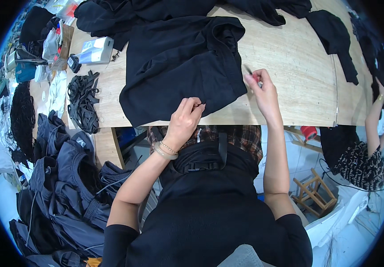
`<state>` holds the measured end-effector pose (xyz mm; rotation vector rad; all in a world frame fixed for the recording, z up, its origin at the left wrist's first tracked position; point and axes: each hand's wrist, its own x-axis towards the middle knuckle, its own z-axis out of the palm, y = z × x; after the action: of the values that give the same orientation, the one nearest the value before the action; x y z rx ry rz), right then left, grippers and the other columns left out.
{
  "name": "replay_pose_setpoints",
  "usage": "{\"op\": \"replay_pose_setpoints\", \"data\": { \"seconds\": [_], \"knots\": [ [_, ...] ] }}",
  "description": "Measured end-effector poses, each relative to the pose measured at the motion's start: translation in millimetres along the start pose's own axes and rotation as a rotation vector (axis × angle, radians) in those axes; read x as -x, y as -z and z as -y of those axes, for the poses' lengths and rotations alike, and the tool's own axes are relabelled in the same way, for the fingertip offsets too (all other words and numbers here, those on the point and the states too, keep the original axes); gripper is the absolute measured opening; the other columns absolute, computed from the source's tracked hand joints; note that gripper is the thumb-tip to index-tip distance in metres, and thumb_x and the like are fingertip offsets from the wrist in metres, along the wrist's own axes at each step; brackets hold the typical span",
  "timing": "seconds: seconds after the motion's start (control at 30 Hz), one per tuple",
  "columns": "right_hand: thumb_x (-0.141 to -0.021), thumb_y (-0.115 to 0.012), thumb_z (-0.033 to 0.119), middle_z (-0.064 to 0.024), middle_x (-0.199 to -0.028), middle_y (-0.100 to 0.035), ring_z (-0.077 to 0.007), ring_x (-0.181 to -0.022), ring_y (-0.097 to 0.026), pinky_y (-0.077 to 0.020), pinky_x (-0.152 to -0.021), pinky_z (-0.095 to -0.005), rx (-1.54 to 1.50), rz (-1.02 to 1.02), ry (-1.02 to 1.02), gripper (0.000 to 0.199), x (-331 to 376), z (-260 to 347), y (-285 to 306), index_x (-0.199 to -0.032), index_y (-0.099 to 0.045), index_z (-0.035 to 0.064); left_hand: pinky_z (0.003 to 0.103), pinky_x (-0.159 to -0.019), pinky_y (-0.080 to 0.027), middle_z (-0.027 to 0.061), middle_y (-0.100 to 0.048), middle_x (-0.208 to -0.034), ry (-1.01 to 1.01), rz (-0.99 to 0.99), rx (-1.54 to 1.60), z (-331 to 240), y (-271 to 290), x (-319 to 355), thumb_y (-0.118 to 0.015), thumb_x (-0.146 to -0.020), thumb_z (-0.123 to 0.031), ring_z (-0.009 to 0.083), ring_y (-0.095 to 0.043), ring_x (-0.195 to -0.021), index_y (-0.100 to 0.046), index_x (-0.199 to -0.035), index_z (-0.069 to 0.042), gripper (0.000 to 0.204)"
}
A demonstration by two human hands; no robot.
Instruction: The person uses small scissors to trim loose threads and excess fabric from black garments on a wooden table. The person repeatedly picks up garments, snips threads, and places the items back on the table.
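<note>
A black garment (180,62) lies spread on the wooden table (289,58). My left hand (184,122) pinches its lower hem near the table's front edge. My right hand (263,89) is at the garment's right edge, fingers closed on a small thin tool (249,72) with a reddish part; what kind of tool it is I cannot tell. Bracelets circle my left wrist.
More black garments (334,35) lie at the table's back and right. A tangle of black straps (83,102) and a white-blue device (95,50) sit at left. Dark jackets (63,178) pile below left. Another person's arm (372,120) reaches in at right, above a wooden stool (312,191).
</note>
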<state>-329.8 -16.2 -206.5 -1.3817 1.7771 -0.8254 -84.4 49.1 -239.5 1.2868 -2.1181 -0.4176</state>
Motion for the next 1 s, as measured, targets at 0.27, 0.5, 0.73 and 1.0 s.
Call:
{"op": "replay_pose_setpoints", "data": {
  "seconds": [0.27,0.5,0.73,1.0],
  "knots": [
    [-0.086,-0.076,0.019,-0.0069,-0.087,-0.064,-0.0127,-0.078,-0.057,-0.0459,-0.072,-0.0268,-0.163,-0.032,0.165,0.027,19,29,18,-0.101,-0.063,0.0005,0.035,-0.070,-0.054,0.0089,-0.065,-0.093,-0.049,-0.086,0.035,7,-1,-3,-0.072,-0.079,0.000,0.0258,-0.064,-0.082,-0.068,-0.093,-0.002,0.014],
    [-0.073,-0.080,0.016,-0.0059,-0.083,-0.062,-0.0221,-0.081,-0.062,-0.0481,-0.070,-0.0312,0.127,0.134,0.389,0.023,33,29,-1,-0.086,-0.065,0.0036,0.036,-0.071,-0.055,0.0101,-0.068,-0.092,0.019,-0.081,0.103,5,3,-7,-0.070,-0.082,-0.001,0.0271,-0.067,-0.082,-0.068,-0.094,-0.002,0.012],
    [-0.074,-0.075,0.018,-0.0056,-0.081,-0.059,-0.0260,-0.079,-0.060,-0.0491,-0.067,-0.0377,0.367,0.165,0.556,0.020,48,27,-33,-0.079,-0.060,0.0057,0.035,-0.069,-0.055,0.0090,-0.069,-0.089,0.033,-0.079,0.110,5,3,-8,-0.069,-0.082,-0.001,0.0268,-0.067,-0.079,-0.068,-0.093,-0.002,0.011],
    [-0.073,-0.076,0.018,-0.0075,-0.077,-0.060,-0.0275,-0.077,-0.062,-0.0485,-0.066,-0.0392,0.317,0.218,0.494,0.021,45,26,-36,-0.075,-0.060,0.0045,0.035,-0.068,-0.055,0.0091,-0.068,-0.089,0.030,-0.086,0.114,6,2,-7,-0.069,-0.081,-0.001,0.0268,-0.067,-0.078,-0.068,-0.093,-0.003,0.011]
  ]
}}
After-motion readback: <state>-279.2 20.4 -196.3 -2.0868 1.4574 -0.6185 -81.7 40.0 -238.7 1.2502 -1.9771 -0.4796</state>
